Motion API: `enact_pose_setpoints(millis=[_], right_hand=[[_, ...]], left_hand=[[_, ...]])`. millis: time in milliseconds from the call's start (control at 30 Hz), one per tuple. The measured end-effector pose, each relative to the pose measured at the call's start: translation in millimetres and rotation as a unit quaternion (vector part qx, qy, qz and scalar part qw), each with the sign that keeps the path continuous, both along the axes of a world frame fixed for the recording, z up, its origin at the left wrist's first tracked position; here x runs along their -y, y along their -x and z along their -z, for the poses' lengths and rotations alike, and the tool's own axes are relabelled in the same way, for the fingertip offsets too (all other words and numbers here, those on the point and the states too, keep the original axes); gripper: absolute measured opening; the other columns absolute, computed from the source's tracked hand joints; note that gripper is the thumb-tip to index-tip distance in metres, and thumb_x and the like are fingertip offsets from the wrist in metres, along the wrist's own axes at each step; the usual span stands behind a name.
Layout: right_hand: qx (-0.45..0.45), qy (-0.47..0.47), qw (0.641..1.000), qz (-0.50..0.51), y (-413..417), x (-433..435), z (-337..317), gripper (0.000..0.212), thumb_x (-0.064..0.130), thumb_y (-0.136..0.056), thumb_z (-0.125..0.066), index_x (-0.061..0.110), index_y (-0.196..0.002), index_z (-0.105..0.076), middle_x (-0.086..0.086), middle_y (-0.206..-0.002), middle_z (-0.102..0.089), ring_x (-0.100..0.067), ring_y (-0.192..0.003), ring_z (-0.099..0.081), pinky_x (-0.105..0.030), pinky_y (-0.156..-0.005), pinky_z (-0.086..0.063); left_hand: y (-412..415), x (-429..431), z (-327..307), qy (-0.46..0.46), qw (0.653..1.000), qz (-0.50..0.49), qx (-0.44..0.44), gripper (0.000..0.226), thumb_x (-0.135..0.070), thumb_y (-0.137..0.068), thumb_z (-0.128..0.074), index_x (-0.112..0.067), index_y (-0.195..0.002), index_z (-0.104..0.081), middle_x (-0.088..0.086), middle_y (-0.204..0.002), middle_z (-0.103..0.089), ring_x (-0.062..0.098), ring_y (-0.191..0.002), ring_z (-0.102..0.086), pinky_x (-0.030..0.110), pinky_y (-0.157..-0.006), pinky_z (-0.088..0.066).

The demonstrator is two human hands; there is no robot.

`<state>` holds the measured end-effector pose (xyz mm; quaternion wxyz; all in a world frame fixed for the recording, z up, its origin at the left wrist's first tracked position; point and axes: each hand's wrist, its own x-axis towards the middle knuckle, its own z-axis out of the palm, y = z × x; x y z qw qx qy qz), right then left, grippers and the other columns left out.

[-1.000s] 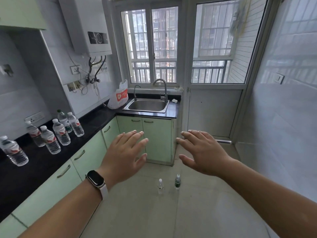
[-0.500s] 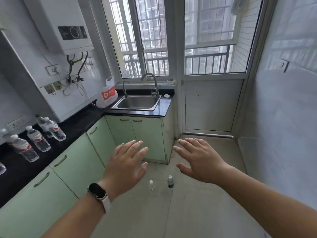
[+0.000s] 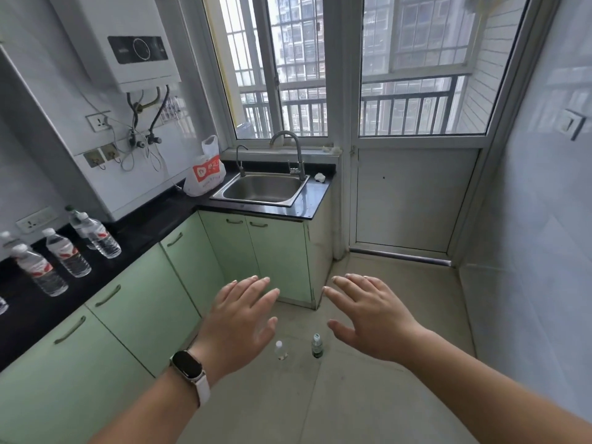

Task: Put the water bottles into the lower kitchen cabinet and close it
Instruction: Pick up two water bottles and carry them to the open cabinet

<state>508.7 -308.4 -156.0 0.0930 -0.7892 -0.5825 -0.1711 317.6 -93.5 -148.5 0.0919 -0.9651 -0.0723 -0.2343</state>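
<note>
Several clear water bottles with red-and-white labels (image 3: 67, 254) stand on the black countertop (image 3: 150, 222) at the left. Two more bottles stand on the floor ahead: a white-capped one (image 3: 281, 350) and a green-labelled one (image 3: 317, 346). Pale green lower cabinet doors (image 3: 144, 312) run under the counter, all closed. My left hand (image 3: 238, 325), with a watch on its wrist, and my right hand (image 3: 373, 315) are held out palm down above the floor bottles, fingers spread, holding nothing.
A steel sink (image 3: 261, 189) with a tap sits in the counter's far corner, a white and orange plastic bag (image 3: 205, 174) beside it. A water heater (image 3: 128, 43) hangs on the left wall. A balcony door (image 3: 413, 197) stands closed ahead; tiled wall on the right.
My view has moved forward and tilted down toward the sink corner. The counter bottles have slid toward the left edge. Both hands stay spread and empty.
</note>
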Motion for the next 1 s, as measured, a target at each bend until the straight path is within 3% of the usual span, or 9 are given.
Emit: enact_pose_setpoints(millis=[233,633,800,1000], right_hand=[[0.001,0.021,1.0,-0.004,-36.4,-29.0,17.5,0.059,0.059,-0.085,-0.046,0.022,-0.128,-0.063,-0.004,-0.127,-0.064,-0.028,-0.116,-0.06,-0.041,-0.096,-0.049],[-0.01,0.082,0.997,-0.012,-124.3,-163.8,49.3,0.057,0.059,-0.082,-0.052,0.025,-0.126,-0.063,-0.003,-0.125,-0.065,-0.026,-0.114,-0.062,-0.038,-0.094,-0.051],[-0.03,0.11,0.993,-0.011,-147.9,-205.9,70.2,0.059,0.06,-0.081,-0.05,0.025,-0.125,-0.065,-0.003,-0.124,-0.066,-0.024,-0.112,-0.063,-0.036,-0.092,-0.051],[-0.078,0.146,0.985,-0.043,-192.4,-253.8,107.3,0.061,0.06,-0.082,-0.048,0.022,-0.126,-0.064,-0.004,-0.126,-0.065,-0.026,-0.115,-0.062,-0.037,-0.092,-0.05]], left_hand=[[-43.1,-36.0,34.3,0.033,0.999,-0.009,-0.02,0.046,-0.044,-0.086,-0.052,-0.02,-0.122,-0.069,0.005,-0.13,-0.066,0.025,-0.123,-0.055,0.043,-0.106,-0.033],[-138.4,-166.8,86.0,0.114,0.993,-0.011,-0.041,0.045,-0.044,-0.082,-0.052,-0.021,-0.116,-0.073,0.003,-0.126,-0.069,0.022,-0.121,-0.052,0.041,-0.103,-0.034],[-161.1,-201.9,100.6,0.138,0.987,-0.039,-0.068,0.045,-0.042,-0.081,-0.05,-0.02,-0.112,-0.074,0.005,-0.122,-0.071,0.027,-0.114,-0.065,0.041,-0.101,-0.034],[-178.0,-227.0,130.8,0.188,0.973,-0.104,-0.081,0.046,-0.041,-0.083,-0.049,-0.019,-0.115,-0.074,0.007,-0.122,-0.07,0.027,-0.115,-0.062,0.042,-0.102,-0.032]])
